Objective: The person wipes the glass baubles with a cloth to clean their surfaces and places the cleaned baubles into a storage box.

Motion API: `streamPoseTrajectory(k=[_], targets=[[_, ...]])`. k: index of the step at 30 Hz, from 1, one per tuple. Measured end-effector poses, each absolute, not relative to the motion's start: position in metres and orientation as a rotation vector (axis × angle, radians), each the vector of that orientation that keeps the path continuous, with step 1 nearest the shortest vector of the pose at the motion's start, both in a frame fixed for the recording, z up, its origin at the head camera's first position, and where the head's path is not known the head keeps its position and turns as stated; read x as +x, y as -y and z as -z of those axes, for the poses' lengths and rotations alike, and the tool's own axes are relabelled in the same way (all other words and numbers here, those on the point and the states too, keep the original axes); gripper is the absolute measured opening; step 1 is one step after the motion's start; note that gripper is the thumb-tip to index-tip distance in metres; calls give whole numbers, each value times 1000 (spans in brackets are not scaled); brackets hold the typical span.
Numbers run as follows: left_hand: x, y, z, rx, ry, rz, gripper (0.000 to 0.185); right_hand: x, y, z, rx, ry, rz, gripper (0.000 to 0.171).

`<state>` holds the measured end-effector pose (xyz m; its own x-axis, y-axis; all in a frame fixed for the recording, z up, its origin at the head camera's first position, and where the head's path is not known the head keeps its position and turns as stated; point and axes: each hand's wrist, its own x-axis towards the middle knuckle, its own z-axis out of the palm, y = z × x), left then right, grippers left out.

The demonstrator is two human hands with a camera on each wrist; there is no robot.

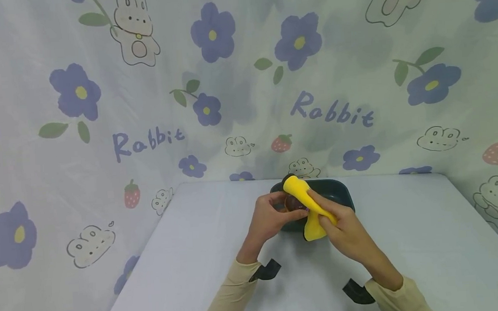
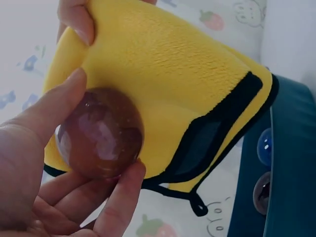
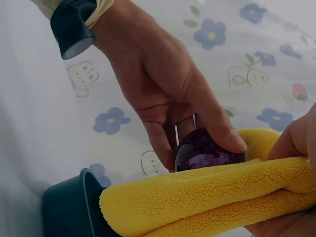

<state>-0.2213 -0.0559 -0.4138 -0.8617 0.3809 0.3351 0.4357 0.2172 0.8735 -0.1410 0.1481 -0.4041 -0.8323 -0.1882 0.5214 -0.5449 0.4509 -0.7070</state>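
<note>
Backdrop (image 1: 81,137): a cloth wall behind and beside my tabletop, printed with blue flowers, strawberries and outline rabbits; the word "Rabbit" reads twice on it in blue letters.
Tabletop (image 1: 408,241): pale and plain; my work sits near its far edge, about the middle.
Tub (image 1: 344,190): a dark teal tub at the far edge of the tabletop, right under my hands; in the left wrist view two glossy balls (image 2: 264,147) lie inside it, one blue, one dark.
Cloth (image 1: 306,199): a yellow fleece cloth with black edging, bunched in my right hand (image 1: 348,230), which grips it and presses it against the ball.
Ball (image 2: 100,133): a glossy brownish-purple ball held over the tub, pinched between thumb and fingers of my left hand (image 1: 270,218), touching the cloth.
</note>
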Motion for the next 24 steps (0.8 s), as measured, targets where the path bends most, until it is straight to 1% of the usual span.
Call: streamPoseTrajectory(k=[5, 12, 19, 24], targets=[[-220, 58, 412, -899, 2401, 1746, 28, -142, -147, 406, 657, 2335, -1236, 57], [-217, 58, 410, -1004, 2405, 1741, 30, -143, -147, 407, 649, 2372, -1200, 59], [-212, 56, 408, -1002, 2416, 1707, 43, -150, -152, 411, 658, 2358, -1277, 62], [-210, 56, 406, -1031, 2378, 1810, 48, -154, -158, 413, 677, 2332, -1442, 57]])
